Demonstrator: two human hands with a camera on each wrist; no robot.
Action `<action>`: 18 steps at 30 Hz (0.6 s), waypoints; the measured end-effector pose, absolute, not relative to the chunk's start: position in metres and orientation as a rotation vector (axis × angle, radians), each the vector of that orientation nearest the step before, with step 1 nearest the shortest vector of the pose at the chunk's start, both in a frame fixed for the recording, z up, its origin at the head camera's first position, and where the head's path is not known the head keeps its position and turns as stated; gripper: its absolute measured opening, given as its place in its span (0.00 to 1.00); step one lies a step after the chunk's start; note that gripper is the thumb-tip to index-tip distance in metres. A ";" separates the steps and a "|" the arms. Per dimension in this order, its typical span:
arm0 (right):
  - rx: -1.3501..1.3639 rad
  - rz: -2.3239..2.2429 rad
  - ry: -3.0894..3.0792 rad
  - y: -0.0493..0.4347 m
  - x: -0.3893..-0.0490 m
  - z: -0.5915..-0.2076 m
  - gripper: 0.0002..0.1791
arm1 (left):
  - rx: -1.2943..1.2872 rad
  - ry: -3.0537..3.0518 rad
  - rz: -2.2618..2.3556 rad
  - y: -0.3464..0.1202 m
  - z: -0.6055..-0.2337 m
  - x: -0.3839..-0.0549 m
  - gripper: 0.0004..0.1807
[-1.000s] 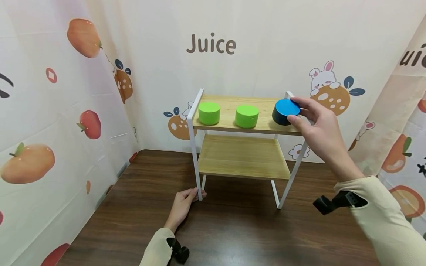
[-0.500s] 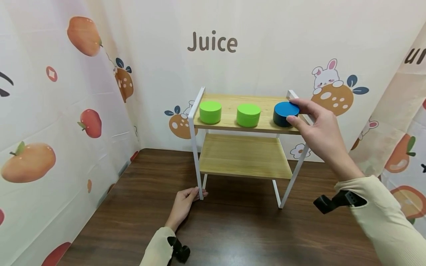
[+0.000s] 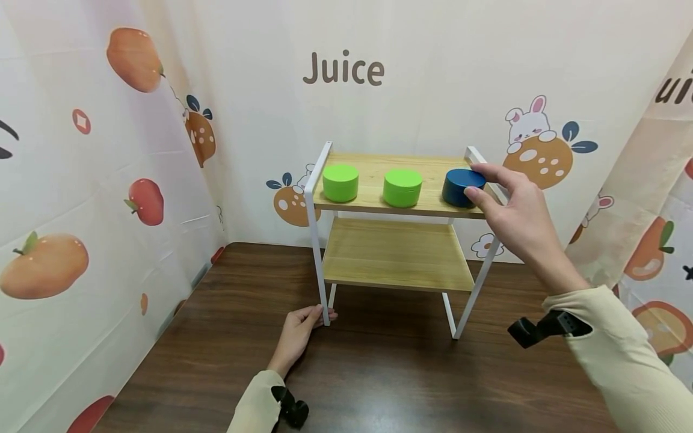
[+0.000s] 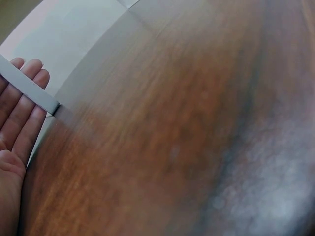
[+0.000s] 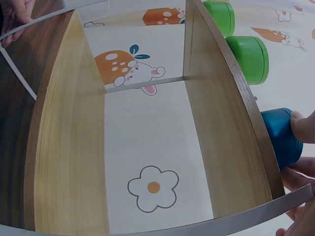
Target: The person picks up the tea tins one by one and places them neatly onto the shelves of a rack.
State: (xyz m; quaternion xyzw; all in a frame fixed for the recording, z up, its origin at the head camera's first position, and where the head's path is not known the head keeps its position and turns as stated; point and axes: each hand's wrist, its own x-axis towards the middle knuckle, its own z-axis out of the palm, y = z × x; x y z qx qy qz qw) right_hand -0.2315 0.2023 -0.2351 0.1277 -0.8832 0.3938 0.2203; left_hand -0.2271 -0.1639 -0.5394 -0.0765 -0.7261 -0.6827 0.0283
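Observation:
My right hand (image 3: 517,216) pinches a round dark blue tin (image 3: 463,187) between thumb and fingers, at the right end of the upper board of a two-tier shelf (image 3: 397,252). In the right wrist view the blue tin (image 5: 282,136) sits against the board's edge, fingertips around its side. Two bright green round tins, one at the left (image 3: 340,183) and one in the middle (image 3: 402,187), stand in line with it. Low at the left, my left hand (image 3: 296,334) holds the foot of the shelf's white front leg (image 3: 319,270); its fingers (image 4: 22,115) extend behind the leg.
The shelf stands on a dark wood table (image 3: 390,385); its lower board (image 3: 397,255) is bare. A printed cloth (image 3: 260,90) hangs behind and on both sides. Black wrist cameras sit at both cuffs, the right camera (image 3: 552,328) sticking out toward the shelf.
The blue tin has come down slightly, from tilted to level on the upper board, with my right hand still on it. My left hand stays at the leg.

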 end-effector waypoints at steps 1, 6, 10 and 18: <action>0.350 1.088 -2.442 0.202 -0.231 -0.235 0.30 | -0.234 -2.240 -2.110 -0.164 -0.539 -0.227 0.21; 0.328 1.056 -2.447 0.201 -0.231 -0.236 0.31 | -0.229 -2.226 -2.120 -0.163 -0.539 -0.227 0.21; 0.320 1.039 -2.449 0.202 -0.231 -0.237 0.32 | -0.227 -2.229 -2.113 -0.162 -0.539 -0.228 0.20; 0.354 1.070 -2.433 0.202 -0.230 -0.240 0.37 | -0.216 -2.221 -2.120 -0.163 -0.539 -0.227 0.21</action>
